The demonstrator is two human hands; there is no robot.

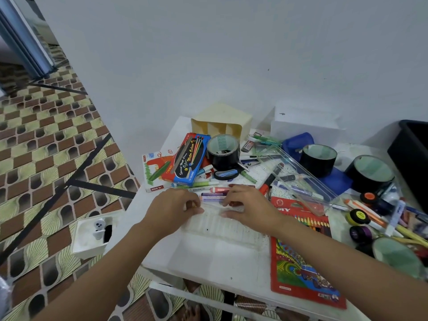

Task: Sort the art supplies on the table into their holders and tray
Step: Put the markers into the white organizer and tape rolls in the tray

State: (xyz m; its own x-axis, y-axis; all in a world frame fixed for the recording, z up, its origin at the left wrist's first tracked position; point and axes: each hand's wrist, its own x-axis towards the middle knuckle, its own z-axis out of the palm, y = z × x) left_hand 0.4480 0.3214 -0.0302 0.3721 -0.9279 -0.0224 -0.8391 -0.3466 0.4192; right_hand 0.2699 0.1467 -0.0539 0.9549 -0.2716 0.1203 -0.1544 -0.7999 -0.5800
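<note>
Several oil pastels [213,195] lie in a row at the far edge of a clear ribbed tray [222,230] on the white table [208,258]. My left hand [172,205] has its fingers curled and pinches the left end of a lilac pastel [212,199]. My right hand [249,206] curls its fingers over the right end of the same pastel, thumb resting on the tray. A cream holder [222,125] with compartments stands at the back. A clear plastic box [301,174] lies tilted among loose pens and markers.
Three black tape rolls [223,149] [319,158] [370,173] stand on the table. A blue watercolour box [191,158] is at the left, a red pencil box [301,216] and colouring book [301,272] at the right. Paint pots [358,217] and a black bin [412,156] are further right. A small white holder [91,237] sits off the table's left.
</note>
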